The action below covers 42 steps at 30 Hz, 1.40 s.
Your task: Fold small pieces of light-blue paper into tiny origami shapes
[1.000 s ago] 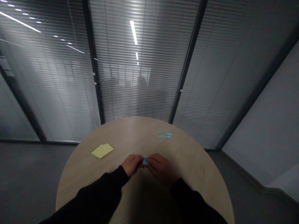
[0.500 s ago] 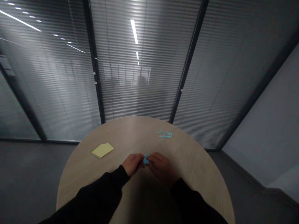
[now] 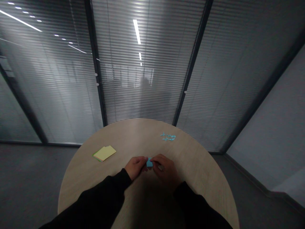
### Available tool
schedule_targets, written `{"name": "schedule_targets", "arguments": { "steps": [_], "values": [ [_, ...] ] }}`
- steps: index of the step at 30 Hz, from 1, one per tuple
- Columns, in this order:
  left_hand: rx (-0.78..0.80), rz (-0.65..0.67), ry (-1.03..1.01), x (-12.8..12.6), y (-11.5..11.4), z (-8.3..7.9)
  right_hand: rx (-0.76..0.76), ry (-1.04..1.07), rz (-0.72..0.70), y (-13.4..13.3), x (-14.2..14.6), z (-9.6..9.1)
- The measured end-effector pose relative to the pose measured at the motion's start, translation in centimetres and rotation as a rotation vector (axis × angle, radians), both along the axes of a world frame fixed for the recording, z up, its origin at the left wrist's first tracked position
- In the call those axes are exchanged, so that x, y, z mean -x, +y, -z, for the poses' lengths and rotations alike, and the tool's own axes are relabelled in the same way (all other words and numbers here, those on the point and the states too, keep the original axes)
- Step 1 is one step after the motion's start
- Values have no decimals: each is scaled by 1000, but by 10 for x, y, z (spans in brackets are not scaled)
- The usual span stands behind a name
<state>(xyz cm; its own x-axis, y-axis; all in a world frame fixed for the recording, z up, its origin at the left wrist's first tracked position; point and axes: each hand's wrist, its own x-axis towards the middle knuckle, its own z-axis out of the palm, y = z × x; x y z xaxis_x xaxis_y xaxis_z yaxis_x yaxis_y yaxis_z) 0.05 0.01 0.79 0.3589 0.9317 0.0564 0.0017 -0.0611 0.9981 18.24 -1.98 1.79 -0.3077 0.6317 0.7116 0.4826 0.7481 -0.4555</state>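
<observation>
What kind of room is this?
Probably a small office meeting room, though I can't be sure. Signs: slatted blinds across framed, see-through partitions, a round wood-look table, and a stack of paper sheets on it.

The left sleeve [image 3: 102,192] and right sleeve [image 3: 196,205] are long, plain and black, in a dull-looking cloth. Both are loosely cut, with soft bulges along their outer outlines, and narrow to cuffs [image 3: 126,177] at the wrists. The left hand [image 3: 134,168] and right hand [image 3: 168,171] are bare. Seams and weave are too dark to tell.
</observation>
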Motion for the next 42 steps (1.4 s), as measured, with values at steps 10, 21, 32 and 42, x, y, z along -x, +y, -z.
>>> {"name": "schedule_targets", "arguments": {
  "steps": [10, 21, 32, 42],
  "values": [
    [-39, -19, 6, -1, -1, 0, 32, 26, 9, -1, 2, -2],
    [55, -11, -70, 2, 4, 8, 231, 147, 17, -5, 3, -2],
    [5, -48, -5, 0, 3, 11, 462, 330, -5, 0, 3, 6],
    [-176, -101, 137, 0, -4, 4, 676, 428, -44, 4, 4, 12]
  ]
}}
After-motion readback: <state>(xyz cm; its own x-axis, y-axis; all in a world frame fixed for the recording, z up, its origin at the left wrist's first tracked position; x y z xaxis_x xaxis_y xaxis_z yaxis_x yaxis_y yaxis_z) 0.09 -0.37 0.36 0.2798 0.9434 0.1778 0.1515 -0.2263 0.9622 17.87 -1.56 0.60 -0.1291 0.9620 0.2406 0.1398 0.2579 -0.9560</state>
